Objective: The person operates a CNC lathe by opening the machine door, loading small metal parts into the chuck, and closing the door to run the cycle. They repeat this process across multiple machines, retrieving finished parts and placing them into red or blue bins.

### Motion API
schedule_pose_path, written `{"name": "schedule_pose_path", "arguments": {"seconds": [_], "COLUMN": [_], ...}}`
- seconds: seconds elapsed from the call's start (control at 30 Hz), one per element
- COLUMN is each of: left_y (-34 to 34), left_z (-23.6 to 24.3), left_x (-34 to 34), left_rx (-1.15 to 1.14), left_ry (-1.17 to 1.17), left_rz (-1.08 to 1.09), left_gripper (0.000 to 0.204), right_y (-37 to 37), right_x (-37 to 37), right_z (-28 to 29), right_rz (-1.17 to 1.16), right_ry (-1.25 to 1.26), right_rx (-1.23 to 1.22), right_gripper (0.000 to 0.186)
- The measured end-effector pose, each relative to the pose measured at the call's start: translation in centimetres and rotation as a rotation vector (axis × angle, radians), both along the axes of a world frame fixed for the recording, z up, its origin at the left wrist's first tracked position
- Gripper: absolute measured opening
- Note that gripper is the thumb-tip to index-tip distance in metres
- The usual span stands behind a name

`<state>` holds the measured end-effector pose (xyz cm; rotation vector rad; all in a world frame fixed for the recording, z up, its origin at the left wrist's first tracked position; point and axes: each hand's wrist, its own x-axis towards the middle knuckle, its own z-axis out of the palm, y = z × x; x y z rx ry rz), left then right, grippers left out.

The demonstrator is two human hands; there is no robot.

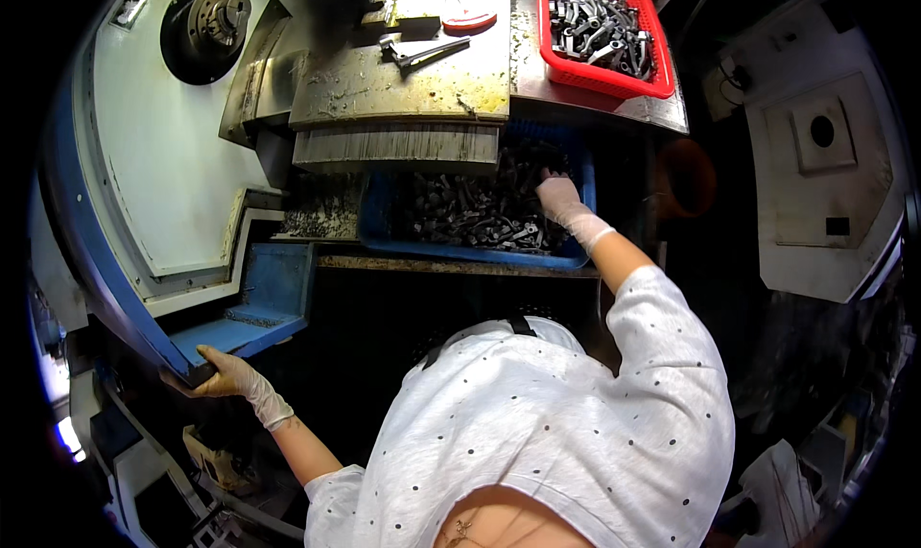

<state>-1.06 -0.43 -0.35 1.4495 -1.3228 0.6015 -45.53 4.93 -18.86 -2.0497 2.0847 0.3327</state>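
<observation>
My left hand [227,373], in a pale glove, is wrapped round the lower corner of the blue metal guard [225,337] of a machine at the left. My right hand [564,200], also gloved, reaches into the right side of a blue crate [470,254] full of small dark metal parts [480,212]. Its fingers are curled down at the parts. Whatever they hold is too dark and small to make out.
Above the crate is a metal machine bed [403,87] strewn with chips. On it lie a metal bar-like tool [432,54] and a red-edged item [470,20]. A red basket [614,83] of metal parts stands at the far right. A round chuck [219,20] sits at the upper left.
</observation>
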Motion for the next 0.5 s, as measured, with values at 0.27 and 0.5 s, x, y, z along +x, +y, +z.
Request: {"name": "schedule_pose_path", "arguments": {"seconds": [0.27, 0.5], "left_y": [0.1, 0.3], "left_z": [0.5, -0.7], "left_x": [-1.5, 0.1], "left_rx": [0.008, 0.004], "left_ry": [0.101, 0.086], "left_rz": [-0.029, -0.022], "left_gripper": [0.056, 0.059], "right_y": [-2.3, -1.4], "right_x": [0.5, 2.1], "right_z": [-0.4, 3.8], "right_rz": [0.197, 0.017], "right_ry": [-0.021, -0.351], "right_rx": [0.298, 0.225], "right_gripper": [0.013, 0.019]}}
